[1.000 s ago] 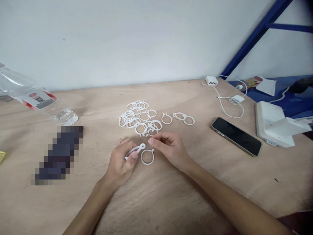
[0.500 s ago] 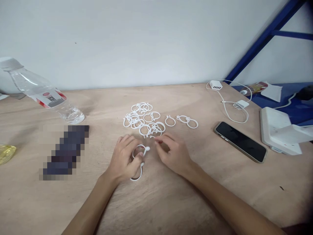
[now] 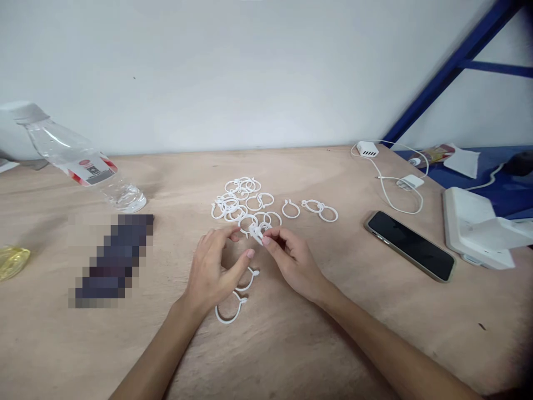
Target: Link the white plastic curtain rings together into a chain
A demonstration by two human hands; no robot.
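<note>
Near the frame's centre, the right hand (image 3: 295, 261) pinched a white plastic ring (image 3: 256, 233) while the left hand (image 3: 210, 272) hovered open.

A pile of curtain rings (image 3: 235, 204) lies on the tabletop (image 3: 458, 316), between a water bottle (image 3: 89, 171) at left and a smartphone (image 3: 410, 245) at right.
</note>
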